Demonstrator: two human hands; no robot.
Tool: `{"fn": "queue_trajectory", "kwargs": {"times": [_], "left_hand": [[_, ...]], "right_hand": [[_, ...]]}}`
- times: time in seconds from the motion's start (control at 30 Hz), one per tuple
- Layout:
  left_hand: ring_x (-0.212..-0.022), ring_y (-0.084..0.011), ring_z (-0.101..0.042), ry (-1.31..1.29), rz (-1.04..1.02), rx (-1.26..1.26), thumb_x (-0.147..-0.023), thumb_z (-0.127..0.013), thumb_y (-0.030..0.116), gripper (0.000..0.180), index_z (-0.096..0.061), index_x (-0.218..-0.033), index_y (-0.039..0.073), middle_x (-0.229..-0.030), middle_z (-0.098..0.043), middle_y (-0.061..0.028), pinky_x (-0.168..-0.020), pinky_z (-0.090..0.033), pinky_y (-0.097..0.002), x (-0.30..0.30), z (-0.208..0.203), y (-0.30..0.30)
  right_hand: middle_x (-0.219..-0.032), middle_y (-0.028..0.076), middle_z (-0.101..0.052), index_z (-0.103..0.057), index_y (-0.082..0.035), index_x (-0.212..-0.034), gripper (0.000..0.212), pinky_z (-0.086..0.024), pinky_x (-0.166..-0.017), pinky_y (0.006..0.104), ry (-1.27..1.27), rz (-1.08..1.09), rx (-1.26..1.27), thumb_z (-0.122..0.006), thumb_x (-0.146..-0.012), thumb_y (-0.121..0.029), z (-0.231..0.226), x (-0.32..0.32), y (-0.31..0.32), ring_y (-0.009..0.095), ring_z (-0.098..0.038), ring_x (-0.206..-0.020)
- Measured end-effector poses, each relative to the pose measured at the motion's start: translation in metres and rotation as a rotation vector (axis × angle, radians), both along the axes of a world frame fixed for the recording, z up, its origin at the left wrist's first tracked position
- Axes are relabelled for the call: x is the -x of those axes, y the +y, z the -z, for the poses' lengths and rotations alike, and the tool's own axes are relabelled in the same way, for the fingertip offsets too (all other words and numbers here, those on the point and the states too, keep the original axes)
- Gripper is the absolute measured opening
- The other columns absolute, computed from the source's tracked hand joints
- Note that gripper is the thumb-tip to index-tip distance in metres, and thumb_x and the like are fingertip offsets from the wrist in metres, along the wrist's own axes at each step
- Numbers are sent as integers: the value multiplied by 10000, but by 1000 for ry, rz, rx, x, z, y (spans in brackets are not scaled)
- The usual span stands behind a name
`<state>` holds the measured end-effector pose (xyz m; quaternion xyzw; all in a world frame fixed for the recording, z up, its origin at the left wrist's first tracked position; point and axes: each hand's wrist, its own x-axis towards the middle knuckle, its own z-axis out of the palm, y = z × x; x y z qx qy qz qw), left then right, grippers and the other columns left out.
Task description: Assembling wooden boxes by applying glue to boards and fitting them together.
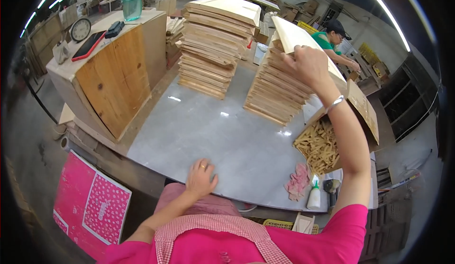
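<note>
Lettering (105, 209) on panel (73, 188) left of hands (201, 179)

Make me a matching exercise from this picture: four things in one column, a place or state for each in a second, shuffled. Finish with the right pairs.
Things
1. Left hand
2. Teal bottle
3. Right hand
4. Pink cloth

Places and states
A. Standing on top of the wooden cabinet
B. At the near edge of the gray tabletop, wearing a ring
C. Lying beside the small white bottle
D. At the top of the right stack of wooden pieces

Pairs: 1-B, 2-A, 3-D, 4-C
</note>
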<state>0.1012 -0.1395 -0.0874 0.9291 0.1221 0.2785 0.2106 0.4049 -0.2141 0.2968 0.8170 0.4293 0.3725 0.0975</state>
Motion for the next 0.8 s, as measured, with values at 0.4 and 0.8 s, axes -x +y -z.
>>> {"fn": "queue_trajectory", "kwargs": {"times": [0.4,0.8], "left_hand": [[-1224,-160,-532,-628,907,1898,-985,-633,372,396,-543,-1250,92,-1323,-563,-41,-1044,-421,-371,-121,-264,-81],[-1216,-247,-575,-450,532,2082,-881,-718,174,570,-495,-1375,-2,-1302,-611,-117,-1101,-421,-441,71,-129,-34]], "right_hand": [[-588,131,-656,-732,-73,-655,419,-529,-515,375,-114,-279,124,-698,-819,-457,2,177,-24,294,-684,-547],[-860,138,-708,-712,11,-1061,277,-532,-643,308,213,-730,-382,-809,-822,-91,62,264,-158,233,-692,-703]]}}
